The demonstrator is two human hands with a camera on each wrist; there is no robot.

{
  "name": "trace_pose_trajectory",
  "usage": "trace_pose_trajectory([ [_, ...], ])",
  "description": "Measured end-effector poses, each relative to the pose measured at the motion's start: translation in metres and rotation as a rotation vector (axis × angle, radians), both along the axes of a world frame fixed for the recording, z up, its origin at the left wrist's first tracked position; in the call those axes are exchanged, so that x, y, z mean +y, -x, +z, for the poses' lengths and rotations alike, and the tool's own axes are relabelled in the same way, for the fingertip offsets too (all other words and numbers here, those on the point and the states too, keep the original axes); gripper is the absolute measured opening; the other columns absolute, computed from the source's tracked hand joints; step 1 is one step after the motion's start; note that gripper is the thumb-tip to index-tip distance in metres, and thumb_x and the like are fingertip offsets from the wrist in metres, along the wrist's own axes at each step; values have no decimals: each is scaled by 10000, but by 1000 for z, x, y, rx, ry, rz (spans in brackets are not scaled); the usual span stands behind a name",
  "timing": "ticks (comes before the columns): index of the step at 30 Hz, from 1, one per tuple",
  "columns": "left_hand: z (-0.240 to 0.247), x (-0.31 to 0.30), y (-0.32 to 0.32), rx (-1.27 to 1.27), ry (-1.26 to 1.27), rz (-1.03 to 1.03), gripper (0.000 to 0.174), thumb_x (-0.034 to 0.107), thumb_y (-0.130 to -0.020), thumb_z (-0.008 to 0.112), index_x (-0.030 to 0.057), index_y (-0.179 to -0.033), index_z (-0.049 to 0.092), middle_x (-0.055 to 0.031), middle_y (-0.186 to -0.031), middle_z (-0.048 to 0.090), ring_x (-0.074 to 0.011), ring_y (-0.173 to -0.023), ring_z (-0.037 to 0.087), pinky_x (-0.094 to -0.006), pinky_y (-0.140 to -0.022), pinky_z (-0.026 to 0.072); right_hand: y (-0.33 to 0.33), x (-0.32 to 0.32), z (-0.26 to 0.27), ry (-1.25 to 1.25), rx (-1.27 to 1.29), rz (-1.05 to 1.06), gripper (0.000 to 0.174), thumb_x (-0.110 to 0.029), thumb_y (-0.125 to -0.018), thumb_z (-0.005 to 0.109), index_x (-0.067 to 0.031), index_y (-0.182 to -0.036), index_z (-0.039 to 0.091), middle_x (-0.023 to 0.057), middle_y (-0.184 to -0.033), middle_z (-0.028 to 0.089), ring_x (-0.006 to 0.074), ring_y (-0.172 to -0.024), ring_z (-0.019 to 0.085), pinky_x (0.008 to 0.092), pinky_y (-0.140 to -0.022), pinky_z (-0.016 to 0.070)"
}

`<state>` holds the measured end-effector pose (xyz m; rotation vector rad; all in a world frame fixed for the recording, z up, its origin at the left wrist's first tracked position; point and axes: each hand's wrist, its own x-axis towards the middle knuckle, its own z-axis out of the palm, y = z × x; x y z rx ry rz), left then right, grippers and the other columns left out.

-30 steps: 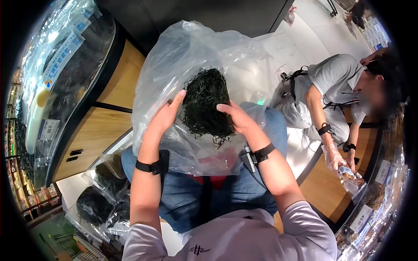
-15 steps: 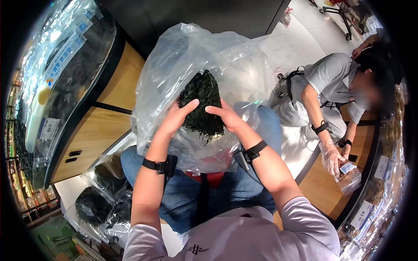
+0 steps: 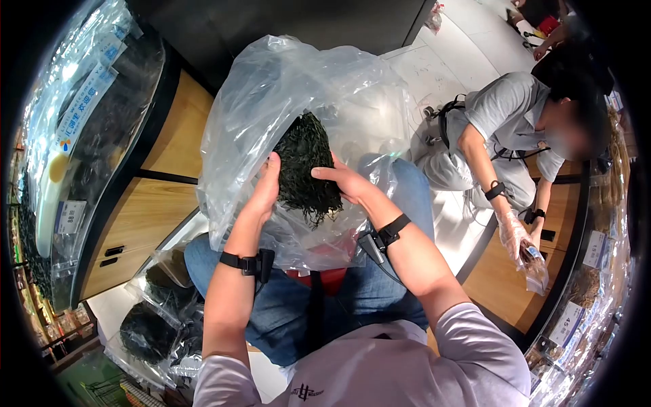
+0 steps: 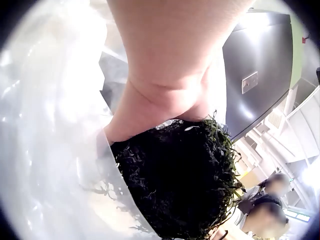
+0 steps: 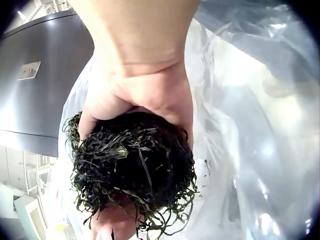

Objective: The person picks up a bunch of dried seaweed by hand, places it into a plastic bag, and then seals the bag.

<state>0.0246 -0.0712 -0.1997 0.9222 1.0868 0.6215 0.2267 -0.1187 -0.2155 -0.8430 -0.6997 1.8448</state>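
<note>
A dark, stringy clump of dried seaweed (image 3: 305, 163) is held over the large clear plastic bag (image 3: 244, 102) on the person's lap. From the right side, the right hand (image 3: 344, 182) grips it with the thumb across the top face; its other fingers are mostly hidden behind. The left hand (image 3: 266, 188) holds the opposite edge, thumb up along the side and fingers out of sight beneath. In the left wrist view, the bag's film overlaps part of the seaweed (image 4: 175, 175). Loose strands hang from the seaweed (image 5: 140, 165) in the right wrist view.
At lower left, bagged dark goods (image 3: 147, 331) lie on the floor beside a wooden cabinet (image 3: 139, 217). On the right, another person (image 3: 505, 108) crouches, handling a small packet (image 3: 534, 268) near a display counter. A dark panel (image 3: 285, 24) stands ahead.
The left thumb has shifted from the seaweed's face to its left edge. A second ago the clump showed broader and flatter; now it looks narrower and sits slightly further left.
</note>
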Motion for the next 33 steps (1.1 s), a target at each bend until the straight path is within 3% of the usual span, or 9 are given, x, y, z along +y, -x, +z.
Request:
trace_pose_trajectory([
  [2, 5, 0, -2, 26, 13, 61, 810, 618, -963, 467, 28, -1490, 294, -132, -1460, 434, -243, -1333, 428, -383, -1099, 355, 0, 2, 1, -14, 15, -6, 955, -153, -824, 750, -70, -1551, 137, 114, -1492, 372, 228, -1372, 362, 355, -1136, 307],
  [5, 25, -2, -7, -199, 134, 154, 600, 403, -931, 663, 23, -1375, 525, -106, -1360, 572, -212, -1236, 533, -315, -1063, 376, 4, 2, -2, 12, -34, -17, 985, -118, -806, 765, -84, -1555, 126, 106, -1483, 386, 222, -1368, 370, 354, -1133, 313],
  [9, 33, -4, -10, -120, 150, 140, 520, 333, -922, 689, 37, -1317, 527, -77, -1322, 571, -176, -1213, 528, -344, -1010, 426, 5, 1, -2, 35, -66, -12, 1019, -89, -785, 781, -100, -1558, 118, 97, -1465, 413, 216, -1353, 390, 354, -1127, 321],
  [17, -7, 2, -7, 152, -18, 237, 381, 306, -855, 778, 82, -1097, 587, 31, -1002, 524, -105, -982, 508, -249, -893, 379, 14, 4, -8, -93, -190, -124, 1061, -23, -691, 843, -87, -1534, 202, 68, -1416, 472, 200, -1314, 435, 359, -1110, 345],
  [21, 4, -3, -9, 109, -7, 207, 431, 325, -885, 741, 52, -1185, 594, -13, -1137, 573, -136, -1101, 522, -270, -966, 376, 15, 3, -6, -69, -163, -137, 1036, -20, -692, 840, -90, -1525, 229, 58, -1399, 487, 194, -1290, 460, 358, -1095, 365],
  [23, 5, -5, -7, 195, -81, 219, 766, 465, -877, 705, -38, -1405, 470, -147, -1396, 522, -208, -1290, 473, -313, -1092, 323, 18, 3, -8, -145, -151, -180, 899, -15, -737, 803, -76, -1474, 293, 57, -1304, 552, 178, -1229, 516, 359, -1070, 396],
  [29, -12, -11, 9, -84, -68, 111, 712, 452, -905, 668, -37, -1386, 475, -146, -1349, 535, -234, -1246, 497, -361, -1081, 354, 30, 2, 3, -222, -149, -255, 883, -48, -747, 797, -63, -1473, 294, 59, -1280, 551, 161, -1190, 530, 326, -1010, 434],
  [32, -2, -15, 11, 60, -209, -1, 704, 453, -901, 667, -31, -1377, 480, -163, -1332, 542, -248, -1251, 494, -371, -1079, 359, 34, 5, -4, -249, -266, -262, 889, -71, -743, 796, -59, -1474, 292, 59, -1271, 549, 163, -1172, 537, 320, -983, 444],
  [33, -2, -11, 16, 73, -139, -41, 673, 384, -862, 734, -29, -1345, 514, -151, -1276, 589, -234, -1184, 549, -365, -1027, 417, 38, 6, -7, -247, -309, -270, 872, -131, -734, 805, -52, -1455, 321, 75, -1254, 572, 176, -1152, 558, 329, -979, 444],
])
